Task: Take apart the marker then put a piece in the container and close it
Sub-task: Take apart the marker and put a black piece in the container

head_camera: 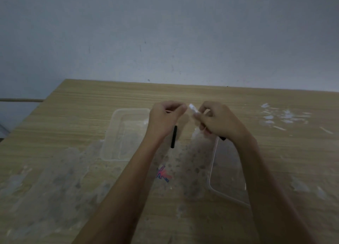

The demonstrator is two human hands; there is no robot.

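Observation:
My right hand is shut on the white marker body. Its pale end points up and left, and a black tip sticks out below my palm. My left hand hovers just left of that pale end with its fingers curled and pinched together. I see nothing clear between them. A black marker piece lies on the table between my wrists. The clear container stands open on the table to the left, partly behind my left hand. Its clear lid lies flat under my right forearm.
The wooden table carries pale scuffs and smears, a pink and blue scribble near the middle, and white flecks at the far right. A grey wall runs behind the table's far edge.

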